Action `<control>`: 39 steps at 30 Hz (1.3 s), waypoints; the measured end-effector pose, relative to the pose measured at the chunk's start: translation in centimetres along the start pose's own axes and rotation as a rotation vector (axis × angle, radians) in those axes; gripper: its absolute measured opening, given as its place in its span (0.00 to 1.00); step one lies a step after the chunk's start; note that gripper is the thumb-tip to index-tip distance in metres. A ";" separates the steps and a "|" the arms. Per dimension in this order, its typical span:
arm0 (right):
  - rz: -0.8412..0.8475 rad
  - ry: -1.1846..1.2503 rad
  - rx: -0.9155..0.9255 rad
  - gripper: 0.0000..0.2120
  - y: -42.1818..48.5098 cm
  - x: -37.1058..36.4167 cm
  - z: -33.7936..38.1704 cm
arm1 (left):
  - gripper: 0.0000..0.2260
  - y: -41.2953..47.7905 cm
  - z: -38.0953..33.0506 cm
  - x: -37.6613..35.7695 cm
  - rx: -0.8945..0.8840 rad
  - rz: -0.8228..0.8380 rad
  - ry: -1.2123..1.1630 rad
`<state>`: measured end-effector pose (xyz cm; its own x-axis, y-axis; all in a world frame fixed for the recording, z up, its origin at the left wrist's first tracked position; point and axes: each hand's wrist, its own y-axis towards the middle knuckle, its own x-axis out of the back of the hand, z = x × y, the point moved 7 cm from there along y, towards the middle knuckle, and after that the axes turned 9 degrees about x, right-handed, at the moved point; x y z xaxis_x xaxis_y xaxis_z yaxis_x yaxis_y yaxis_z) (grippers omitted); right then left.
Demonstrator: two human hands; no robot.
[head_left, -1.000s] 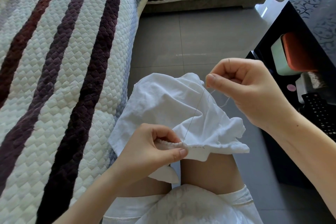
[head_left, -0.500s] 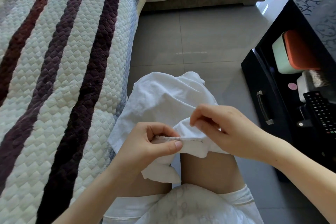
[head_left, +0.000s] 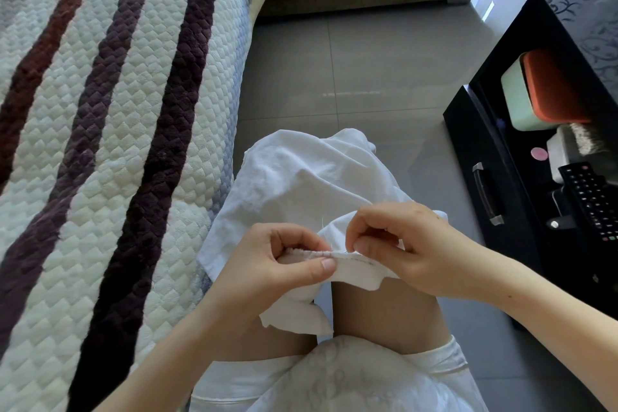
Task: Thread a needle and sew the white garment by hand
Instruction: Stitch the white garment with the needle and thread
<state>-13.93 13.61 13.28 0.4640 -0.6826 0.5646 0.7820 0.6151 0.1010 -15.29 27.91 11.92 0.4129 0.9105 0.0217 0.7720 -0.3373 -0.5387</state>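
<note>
A white garment (head_left: 301, 184) lies draped over my knees. My left hand (head_left: 281, 264) pinches its folded, stitched seam (head_left: 354, 256) between thumb and fingers. My right hand (head_left: 401, 244) is down at the same seam just to the right, thumb and forefinger pinched together at the fabric edge. The needle itself is hidden between those fingertips; only a short bit of pale thread (head_left: 322, 222) stands up above the seam.
A quilted striped sofa cover (head_left: 110, 144) fills the left side. A black cabinet (head_left: 501, 157) stands at the right with a remote control (head_left: 592, 201), an orange-and-green box (head_left: 541, 94) and a metal drawer handle (head_left: 486, 194). Grey floor tiles (head_left: 368, 77) lie ahead.
A second ago my right hand was raised, pulling the thread taut above the garment. It has come down to the seam beside my left hand and now pinches at the fabric edge.
</note>
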 end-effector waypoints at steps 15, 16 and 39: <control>0.038 0.625 -0.110 0.05 -0.1 -2.2 -0.6 | 0.07 0.2 0.0 -0.5 0.007 0.105 -0.108; 0.029 0.527 -0.102 0.03 -0.2 -1.8 -0.8 | 0.07 0.2 0.1 -0.5 0.009 0.102 -0.114; -0.318 -0.321 0.106 0.11 -0.8 0.7 1.5 | 0.04 1.2 0.4 0.4 0.026 -0.143 -0.210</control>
<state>-14.86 13.27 14.84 0.0427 -0.6972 0.7157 0.8096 0.4439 0.3841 -14.44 27.98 10.94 0.1888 0.9792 -0.0742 0.8014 -0.1973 -0.5646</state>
